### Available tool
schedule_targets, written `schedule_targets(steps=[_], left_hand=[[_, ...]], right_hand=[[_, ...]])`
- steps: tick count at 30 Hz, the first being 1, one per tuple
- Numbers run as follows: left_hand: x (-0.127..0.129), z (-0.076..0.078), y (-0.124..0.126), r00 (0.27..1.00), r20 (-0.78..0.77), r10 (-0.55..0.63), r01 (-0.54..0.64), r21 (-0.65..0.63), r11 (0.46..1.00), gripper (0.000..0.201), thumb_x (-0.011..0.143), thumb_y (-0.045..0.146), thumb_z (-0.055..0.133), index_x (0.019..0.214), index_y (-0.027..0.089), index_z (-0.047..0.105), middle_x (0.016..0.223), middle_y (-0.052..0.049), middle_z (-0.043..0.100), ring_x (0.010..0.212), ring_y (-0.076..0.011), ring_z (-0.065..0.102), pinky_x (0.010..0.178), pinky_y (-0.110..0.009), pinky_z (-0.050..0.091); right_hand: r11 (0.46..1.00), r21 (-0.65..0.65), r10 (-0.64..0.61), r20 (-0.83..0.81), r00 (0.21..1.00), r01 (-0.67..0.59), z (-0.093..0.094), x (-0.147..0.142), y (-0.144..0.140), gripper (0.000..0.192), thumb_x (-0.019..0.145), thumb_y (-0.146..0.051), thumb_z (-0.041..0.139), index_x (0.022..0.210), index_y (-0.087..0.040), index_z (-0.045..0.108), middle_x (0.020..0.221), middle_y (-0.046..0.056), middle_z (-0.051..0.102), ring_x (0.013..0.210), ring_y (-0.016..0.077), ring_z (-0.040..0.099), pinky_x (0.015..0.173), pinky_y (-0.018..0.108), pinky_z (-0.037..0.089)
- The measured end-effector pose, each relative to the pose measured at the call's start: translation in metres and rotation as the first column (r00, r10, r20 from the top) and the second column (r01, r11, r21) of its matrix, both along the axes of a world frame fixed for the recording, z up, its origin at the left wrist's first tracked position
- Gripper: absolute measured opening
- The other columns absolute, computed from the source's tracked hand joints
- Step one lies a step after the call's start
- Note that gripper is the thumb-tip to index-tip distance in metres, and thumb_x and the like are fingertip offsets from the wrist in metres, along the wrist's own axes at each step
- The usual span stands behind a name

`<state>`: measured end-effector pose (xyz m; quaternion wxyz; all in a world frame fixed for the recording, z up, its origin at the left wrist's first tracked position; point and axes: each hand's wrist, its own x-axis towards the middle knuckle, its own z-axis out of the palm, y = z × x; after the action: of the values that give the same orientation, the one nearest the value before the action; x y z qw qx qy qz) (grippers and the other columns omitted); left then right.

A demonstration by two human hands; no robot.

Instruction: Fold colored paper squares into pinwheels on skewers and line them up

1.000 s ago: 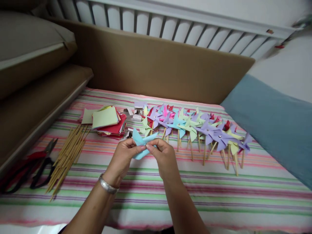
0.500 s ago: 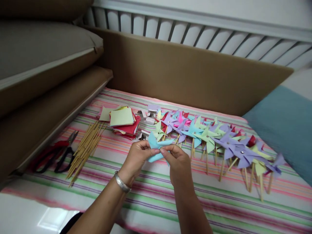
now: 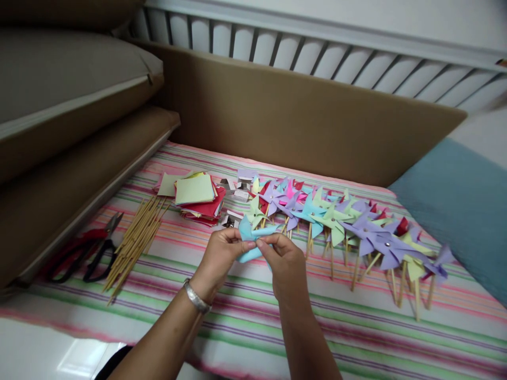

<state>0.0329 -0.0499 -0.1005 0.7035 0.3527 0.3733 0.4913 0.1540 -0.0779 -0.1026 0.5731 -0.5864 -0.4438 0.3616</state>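
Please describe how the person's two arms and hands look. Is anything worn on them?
Both forearms are bare, with no sleeves reaching the wrists, and neither hand wears a glove. The left hand has a silver metal bangle around its wrist. The right hand shows no jewellery on its wrist or fingers. A dark edge of clothing appears near the left elbow at the bottom of the picture.

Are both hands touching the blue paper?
Touching. The head view shows the left hand and right hand pinching the blue paper between their fingertips, with no gap.
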Motion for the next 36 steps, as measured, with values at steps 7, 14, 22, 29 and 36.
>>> schedule_targets(steps=[7,14,22,29,36], left_hand=[[-0.001,-0.002,0.0,1.0,0.003,0.001,-0.001,0.009,1.0,0.022,0.051,0.027,0.08,0.063,0.012,0.068,0.06,-0.001,0.062,0.057,-0.011,0.052,0.056,-0.023,0.04],[0.0,-0.001,0.0,1.0,0.012,0.001,-0.001,0.002,1.0,0.022,0.05,0.026,0.081,0.063,0.013,0.068,0.06,-0.001,0.063,0.057,-0.0108,0.052,0.056,-0.023,0.04],[-0.002,0.001,0.001,0.997,0.066,-0.048,0.047,0.009,0.999,0.024,0.053,0.026,0.08,0.071,0.013,0.07,0.066,-0.002,0.066,0.06,-0.0119,0.056,0.058,-0.024,0.042],[-0.007,-0.001,0.003,0.994,0.016,-0.112,0.112,0.034,0.993,0.024,0.056,0.027,0.079,0.075,0.013,0.072,0.066,-0.003,0.067,0.059,-0.0116,0.055,0.057,-0.023,0.042],[-0.014,0.011,0.003,0.999,-0.02,-0.034,0.036,0.067,0.997,0.021,0.056,0.023,0.078,0.074,0.014,0.073,0.071,-0.004,0.07,0.064,-0.0148,0.059,0.063,-0.027,0.045]], right_hand=[[1.0,-0.015,0.018,-0.023,1.0,-0.018,0.0,0.0,-0.001,0.013,0.066,-0.03,0.069,0.067,-0.019,0.062,0.063,-0.001,0.063,0.06,0.0146,0.055,0.059,0.028,0.043],[1.0,0.001,-0.011,-0.038,0.999,0.011,-0.003,-0.002,0.0,0.014,0.064,-0.03,0.07,0.065,-0.019,0.062,0.06,-0.001,0.062,0.058,0.0153,0.056,0.058,0.029,0.044],[0.998,0.049,0.025,0.049,0.998,-0.027,0.004,-0.003,-0.001,0.01,0.07,-0.026,0.066,0.074,-0.02,0.06,0.074,0.0,0.062,0.075,0.0175,0.058,0.072,0.031,0.045],[0.997,0.046,0.051,0.085,0.995,-0.055,0.008,-0.005,-0.004,0.01,0.072,-0.024,0.063,0.079,-0.022,0.057,0.079,0.0,0.061,0.082,0.0185,0.057,0.074,0.031,0.045],[0.984,0.169,0.063,-0.009,0.998,-0.06,0.013,0.005,-0.006,0.009,0.07,-0.027,0.066,0.076,-0.021,0.063,0.083,0.003,0.066,0.084,0.0205,0.06,0.077,0.034,0.045]])
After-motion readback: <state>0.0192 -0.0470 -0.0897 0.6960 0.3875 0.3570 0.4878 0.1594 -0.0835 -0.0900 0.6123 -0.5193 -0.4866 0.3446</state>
